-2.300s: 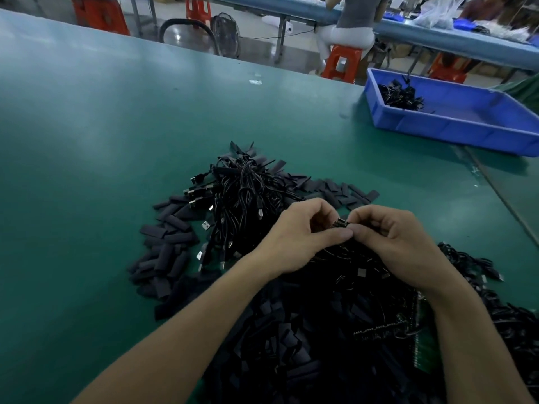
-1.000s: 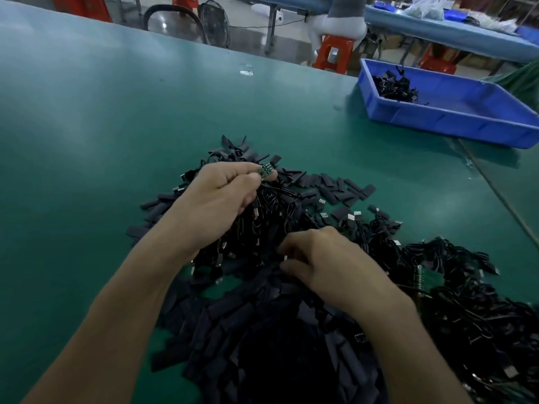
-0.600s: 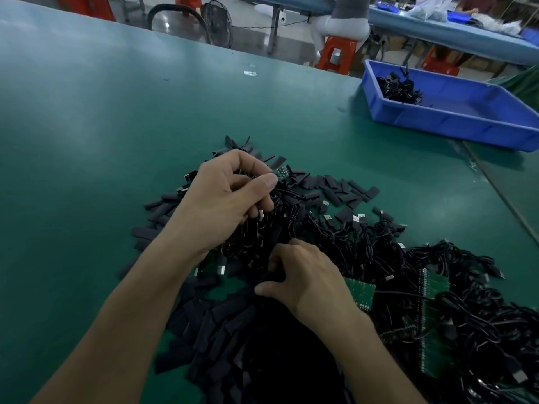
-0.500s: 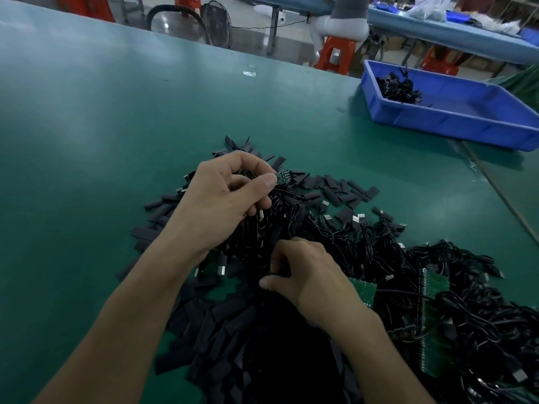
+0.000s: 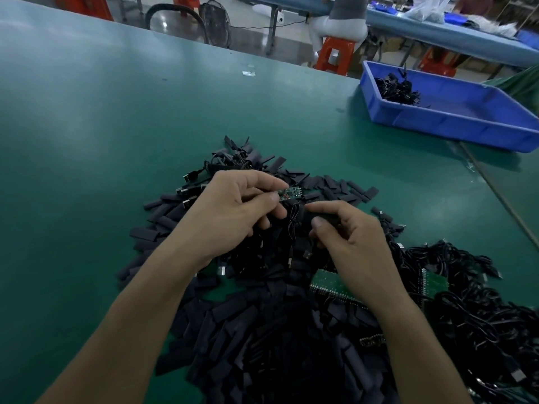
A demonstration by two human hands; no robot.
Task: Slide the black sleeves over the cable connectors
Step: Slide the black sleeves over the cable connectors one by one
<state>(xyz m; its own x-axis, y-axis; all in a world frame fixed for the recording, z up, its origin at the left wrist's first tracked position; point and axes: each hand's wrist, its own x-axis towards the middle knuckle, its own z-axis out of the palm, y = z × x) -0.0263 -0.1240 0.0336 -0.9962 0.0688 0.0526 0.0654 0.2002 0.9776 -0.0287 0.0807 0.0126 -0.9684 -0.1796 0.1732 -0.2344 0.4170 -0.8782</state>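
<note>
My left hand (image 5: 233, 212) pinches a cable's small green circuit-board connector (image 5: 290, 193) between thumb and fingers, its bare end pointing right. Just below and to the right, my right hand (image 5: 348, 237) pinches a flat black sleeve (image 5: 325, 216), its end close under the connector. Both hands hover over a heap of black cables (image 5: 271, 243). Loose black sleeves (image 5: 256, 330) lie piled in front of me and scattered around the heap's left and far sides.
Green circuit panels (image 5: 329, 282) lie among more tangled cables (image 5: 472, 310) at the right. A blue tray (image 5: 455, 123) holding a few cables sits at the far right of the green table (image 5: 102, 118). A seated person and orange stools are beyond the table.
My right hand lifted out of the sleeve pile with a sleeve and rose toward the connector. My left hand stayed over the heap and now shows more of the green connector.
</note>
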